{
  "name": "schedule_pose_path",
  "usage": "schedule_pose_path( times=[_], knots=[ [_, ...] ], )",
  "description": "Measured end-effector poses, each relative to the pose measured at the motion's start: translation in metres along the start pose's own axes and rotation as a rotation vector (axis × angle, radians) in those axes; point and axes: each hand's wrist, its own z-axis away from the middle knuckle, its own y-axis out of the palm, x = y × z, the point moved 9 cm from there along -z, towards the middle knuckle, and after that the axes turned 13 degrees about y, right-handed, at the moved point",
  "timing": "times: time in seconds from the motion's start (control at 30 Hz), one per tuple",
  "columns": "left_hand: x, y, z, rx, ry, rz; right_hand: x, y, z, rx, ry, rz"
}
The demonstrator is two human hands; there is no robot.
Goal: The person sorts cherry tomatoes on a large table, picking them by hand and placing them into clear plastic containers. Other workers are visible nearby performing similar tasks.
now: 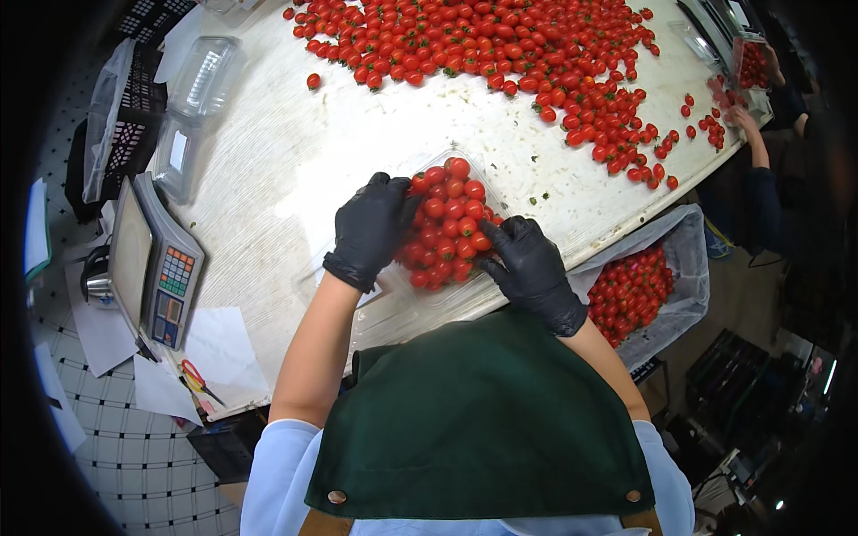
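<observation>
A clear plastic clamshell container [479,164] sits on the white table in front of me, heaped with red cherry tomatoes [446,221]. My left hand [374,228], in a black glove, is at the heap's left side with its fingers curled against the fruit and the container's edge. At the right side is my right hand [529,268], gloved the same way, its thumb and forefinger reaching onto the tomatoes there. Whether either hand grips the container or single fruits is hidden by the gloves and the heap. The container's near part lies low against the table's edge.
Loose cherry tomatoes [469,40] cover the table's far side. A lined crate of tomatoes [697,295] stands below right. At left are a digital scale [175,268], an empty clamshell [204,77] and scissors [194,376]. Another person's hand [744,120] works at far right.
</observation>
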Motion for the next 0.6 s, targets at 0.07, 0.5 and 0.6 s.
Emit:
schedule_pose_path(
  times=[0.07, 0.5, 0.6],
  knots=[
    [-0.001, 0.001, 0.004, 0.036, 0.003, 0.08, -0.001, -0.002, -0.001, -0.021, -0.016, -0.001],
    [-0.015, -0.013, 0.004, -0.198, 0.06, 0.353, -0.001, -0.011, -0.035, -0.135, 0.105, -0.37],
    [-0.007, -0.017, 0.001, -0.214, 0.039, 0.243, -0.021, -0.018, -0.035, -0.168, 0.215, -0.452]
  ],
)
